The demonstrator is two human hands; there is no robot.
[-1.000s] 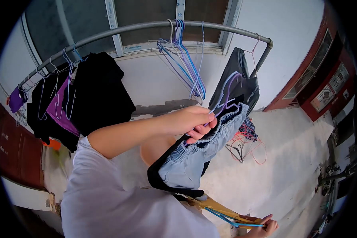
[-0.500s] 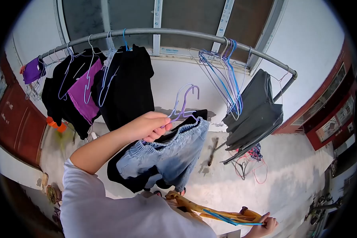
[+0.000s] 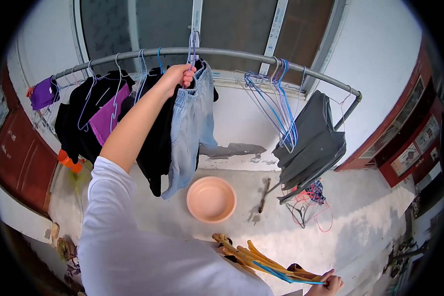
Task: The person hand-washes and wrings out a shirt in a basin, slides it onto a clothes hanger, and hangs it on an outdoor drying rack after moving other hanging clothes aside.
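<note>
My left hand [image 3: 178,78] is raised to the metal rail [image 3: 232,52], its fingers wrapped round the purple hangers [image 3: 193,45] just below their hooks. The hooks reach above the rail; whether they rest on it I cannot tell. Light-blue denim pants [image 3: 188,128] with a gathered waist hang from my left hand, with black cloth beside them. Low on the right, my right hand [image 3: 332,283] grips the end of a blue hanger [image 3: 281,277]. A yellow-brown garment [image 3: 254,257] stretches along that hanger toward my body.
Black clothes [image 3: 79,118] and a purple cloth [image 3: 106,116] hang on the left. Bare hangers [image 3: 283,108] and a dark grey garment [image 3: 313,133] hang on the right. A pink basin [image 3: 211,199] and a stick [image 3: 264,195] are on the floor. Behind is a window [image 3: 237,29].
My left hand has risen forward to the rail with the hangers and denim pants, bringing the hooks above it. The basin is now uncovered. My right hand has barely moved.
</note>
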